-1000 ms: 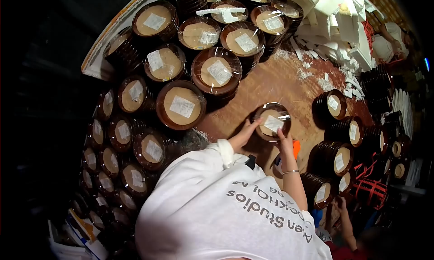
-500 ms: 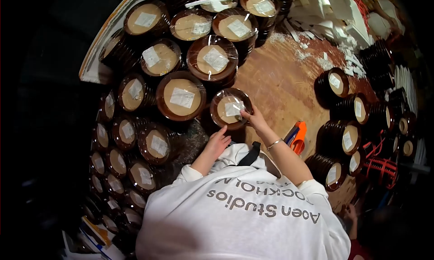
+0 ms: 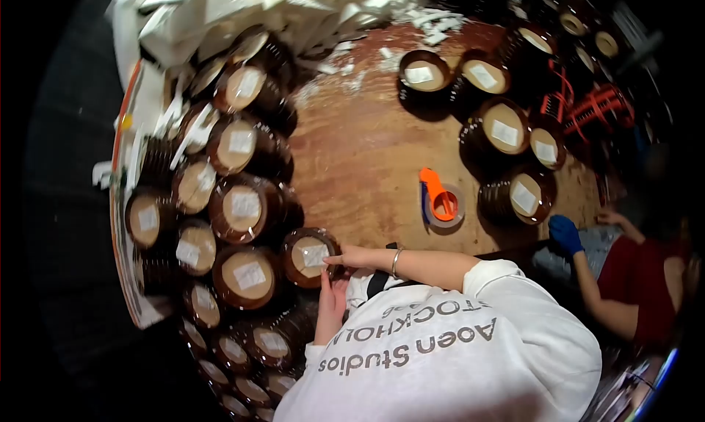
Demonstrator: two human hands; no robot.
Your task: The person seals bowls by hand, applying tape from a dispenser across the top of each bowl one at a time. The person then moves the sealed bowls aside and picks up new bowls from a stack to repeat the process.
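Observation:
A film-wrapped stack of brown glazed bowls [image 3: 297, 276] stands before me, with a tan round face and a white paper label [image 3: 311, 255] on top. My right hand [image 3: 349, 257], with a bangle at the wrist, reaches over the near rim, a stretched fingertip at the label's edge. Against the lower side of the same stack rests my left hand [image 3: 335, 297], its fingers extended. Whether either palm bears on the stack is hidden. Close beside it on the left sits a larger labelled stack [image 3: 233, 296].
Several more wrapped stacks [image 3: 242, 204] fill the left side. On the board [image 3: 352, 172] lie a roll of tape [image 3: 456, 220] and an orange tool [image 3: 432, 178]. Labelled stacks [image 3: 505, 132] stand at right. White foam scraps [image 3: 242, 18] lie behind. Another person's blue-gloved hand [image 3: 565, 235] is at right.
My view has turned to the right, showing more of the board, the tape and the co-worker. My right fingertip lies farther onto the label; my left hand is closer under the stack's rim.

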